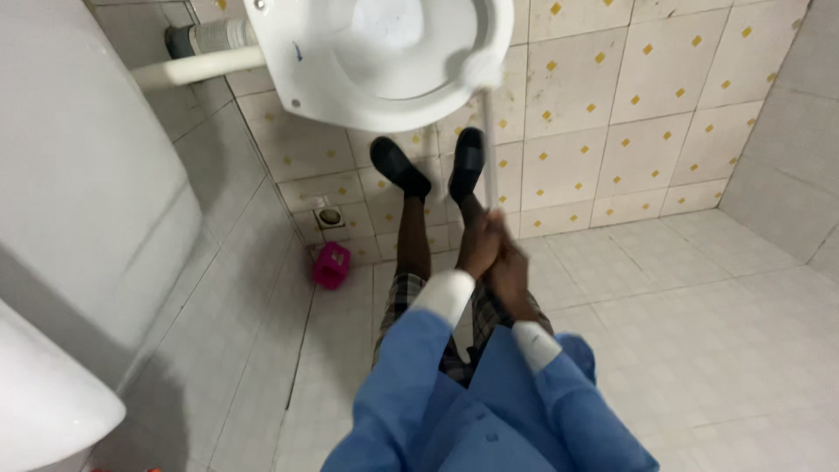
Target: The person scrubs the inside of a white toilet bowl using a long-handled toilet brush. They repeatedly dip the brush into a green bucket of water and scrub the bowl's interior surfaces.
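A white toilet bowl (350, 96) fills the top of the head view, seen from above. A long white brush handle (488, 149) runs from my hands up to the bowl's right rim, where its white brush head (481, 68) rests. My left hand (479, 246) and my right hand (509, 267) are clasped together around the handle's lower end, left above right. Both arms wear blue sleeves with white cuffs. My black shoes (400, 166) stand just below the bowl.
A pink plastic object (331, 265) sits on the tiled floor left of my legs, near a small floor drain (329, 216). A white pipe (197, 65) leads to the bowl. A white basin edge (48, 402) is at the lower left.
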